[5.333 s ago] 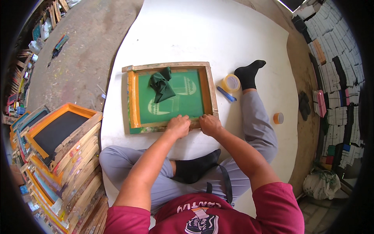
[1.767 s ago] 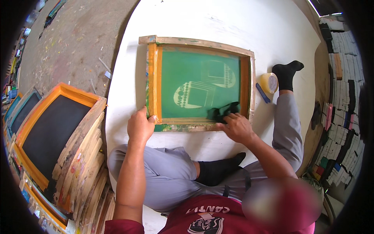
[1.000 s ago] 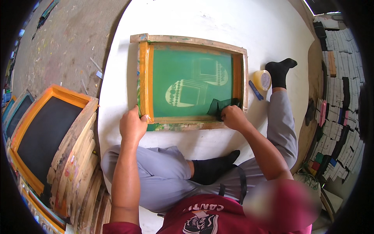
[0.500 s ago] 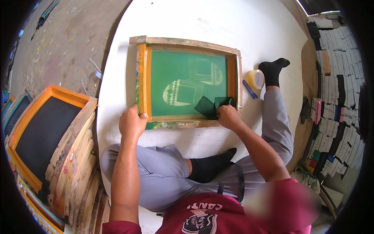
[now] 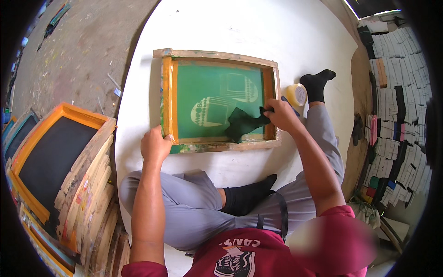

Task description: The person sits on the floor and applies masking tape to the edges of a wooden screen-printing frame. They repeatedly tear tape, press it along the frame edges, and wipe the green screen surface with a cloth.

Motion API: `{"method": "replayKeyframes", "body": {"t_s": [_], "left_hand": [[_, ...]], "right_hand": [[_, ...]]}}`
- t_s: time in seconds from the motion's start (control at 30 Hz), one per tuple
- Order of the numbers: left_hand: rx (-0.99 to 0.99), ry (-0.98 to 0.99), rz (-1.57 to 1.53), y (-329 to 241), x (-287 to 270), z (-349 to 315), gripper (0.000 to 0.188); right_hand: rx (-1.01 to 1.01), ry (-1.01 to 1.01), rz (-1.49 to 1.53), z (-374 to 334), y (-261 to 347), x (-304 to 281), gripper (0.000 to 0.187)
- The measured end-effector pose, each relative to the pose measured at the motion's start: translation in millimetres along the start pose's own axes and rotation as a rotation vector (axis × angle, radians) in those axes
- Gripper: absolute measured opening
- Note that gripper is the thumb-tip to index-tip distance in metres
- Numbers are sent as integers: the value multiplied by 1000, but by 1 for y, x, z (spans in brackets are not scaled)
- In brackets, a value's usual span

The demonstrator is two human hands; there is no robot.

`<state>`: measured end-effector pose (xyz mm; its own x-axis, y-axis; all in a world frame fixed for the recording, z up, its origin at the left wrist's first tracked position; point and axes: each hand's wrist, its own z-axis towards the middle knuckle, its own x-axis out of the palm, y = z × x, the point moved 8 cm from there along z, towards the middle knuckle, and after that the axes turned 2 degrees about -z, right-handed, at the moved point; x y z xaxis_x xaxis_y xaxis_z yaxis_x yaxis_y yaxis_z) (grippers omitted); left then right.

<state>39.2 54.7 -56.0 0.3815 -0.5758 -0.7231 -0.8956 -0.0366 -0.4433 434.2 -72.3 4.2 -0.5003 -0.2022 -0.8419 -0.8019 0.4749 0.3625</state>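
Observation:
In front of me a wooden screen-printing frame point(image 5: 223, 55) lies on a white surface, its inner edges covered with orange-brown tape. Pale striped and dotted rounded shapes show on its green mesh point(image 5: 198, 83). My left hand point(image 5: 155, 144) is closed on the near left corner of the frame. Over the right side of the frame, my right hand point(image 5: 280, 115) pinches one end of a dark cloth point(image 5: 243, 123). The rest of that cloth hangs down over the near right part of the mesh, and its lower tip reaches the near rail.
A roll of clear tape point(image 5: 296, 95) stands right of the frame, beside a blue tool point(image 5: 291, 105) partly hidden by my hand. My socked foot point(image 5: 317, 85) rests beyond it. Stacked wooden frames point(image 5: 87, 180) stand at left. Piles of white bundles point(image 5: 399, 92) line the right.
My right hand has moved up and to the right, stretching the cloth out from a bunched shape. The frame has shifted slightly. My left hand stays on its corner.

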Motion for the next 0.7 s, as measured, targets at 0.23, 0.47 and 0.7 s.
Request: {"method": "replayKeyframes", "body": {"t_s": [0.23, 0.47, 0.7], "left_hand": [[8, -4, 24, -1, 1, 1, 30], [-1, -8, 7, 0, 2, 0, 31], [-23, 9, -23, 9, 8, 4, 29]], "right_hand": [[-179, 251, -291, -46, -33, 110, 25], [-603, 19, -121, -44, 58, 148, 23], [-135, 356, -592, -65, -23, 72, 60]]}}
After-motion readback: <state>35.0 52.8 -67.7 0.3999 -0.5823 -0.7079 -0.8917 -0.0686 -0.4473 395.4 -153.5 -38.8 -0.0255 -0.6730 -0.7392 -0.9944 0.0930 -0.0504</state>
